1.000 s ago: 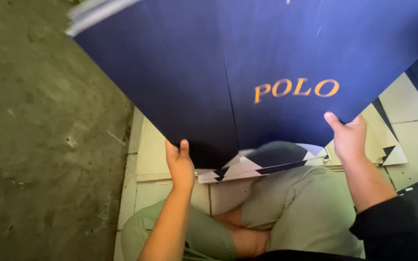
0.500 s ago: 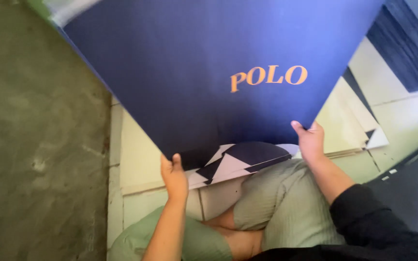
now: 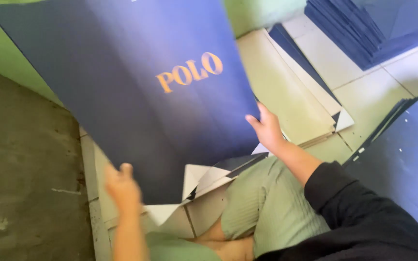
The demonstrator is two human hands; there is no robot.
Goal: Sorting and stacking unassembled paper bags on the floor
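A large dark blue cardboard sheet (image 3: 122, 92) with gold lettering is held up in front of me, tilted. My left hand (image 3: 122, 188) grips its lower left edge, thumb on the front. My right hand (image 3: 267, 128) grips its lower right edge. Below the sheet, smaller blue and white cardboard pieces (image 3: 209, 176) lie over my lap, which is clad in light green trousers (image 3: 267, 208).
A stack of flat cream and blue sheets (image 3: 296, 92) lies on the tiled floor to the right. More dark blue stacks sit at the top right (image 3: 364, 24) and right edge (image 3: 407, 154). Rough grey concrete floor (image 3: 25, 183) lies to the left.
The blue sheet has swung up and to the left while the view turned right. Both hands stay on its lower edges, and more stacks show on the right.
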